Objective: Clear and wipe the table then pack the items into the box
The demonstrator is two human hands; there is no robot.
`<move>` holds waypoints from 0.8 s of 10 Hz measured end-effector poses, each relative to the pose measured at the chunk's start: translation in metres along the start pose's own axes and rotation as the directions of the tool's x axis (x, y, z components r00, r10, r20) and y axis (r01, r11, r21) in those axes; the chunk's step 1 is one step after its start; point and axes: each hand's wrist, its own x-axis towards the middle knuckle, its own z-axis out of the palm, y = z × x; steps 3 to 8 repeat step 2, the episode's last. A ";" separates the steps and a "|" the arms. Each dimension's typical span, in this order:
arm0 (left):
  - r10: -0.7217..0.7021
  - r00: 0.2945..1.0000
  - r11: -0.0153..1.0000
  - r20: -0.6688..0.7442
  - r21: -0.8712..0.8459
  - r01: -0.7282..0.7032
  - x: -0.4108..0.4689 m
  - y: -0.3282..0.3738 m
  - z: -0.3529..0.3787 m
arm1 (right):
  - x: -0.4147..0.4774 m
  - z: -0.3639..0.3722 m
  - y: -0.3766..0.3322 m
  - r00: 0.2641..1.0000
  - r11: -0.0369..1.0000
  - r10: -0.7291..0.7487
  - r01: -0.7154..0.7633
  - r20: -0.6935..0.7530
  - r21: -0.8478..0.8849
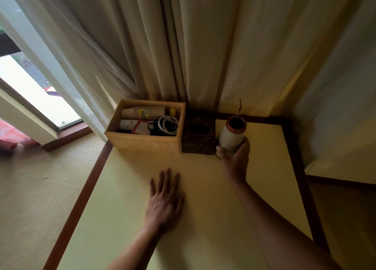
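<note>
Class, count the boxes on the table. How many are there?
2: the cardboard box at the table's far left corner, and the dark tissue box right beside it. None appears hidden.

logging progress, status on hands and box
Left hand flat on table. Right hand grips white vase. Box holds cups, cable. Tissue box between them.

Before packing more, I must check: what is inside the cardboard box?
A stack of paper cups lying down, a white tube, a red-edged tag and a coiled white cable. The wall of the box hides what lies beneath.
</note>
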 end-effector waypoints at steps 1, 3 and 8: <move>0.008 1.000 1.000 -0.006 -0.008 -0.008 -0.002 0.000 -0.003 | -0.004 0.001 -0.005 1.000 0.999 0.011 -0.011 -0.008 -0.038; 0.015 1.000 1.000 0.002 -0.015 -0.015 0.001 0.005 -0.005 | -0.011 0.007 -0.001 0.998 0.993 0.062 -0.060 0.012 -0.102; 0.015 1.000 1.000 0.002 -0.015 -0.015 0.001 0.005 -0.005 | -0.011 0.007 -0.001 0.998 0.993 0.062 -0.060 0.012 -0.102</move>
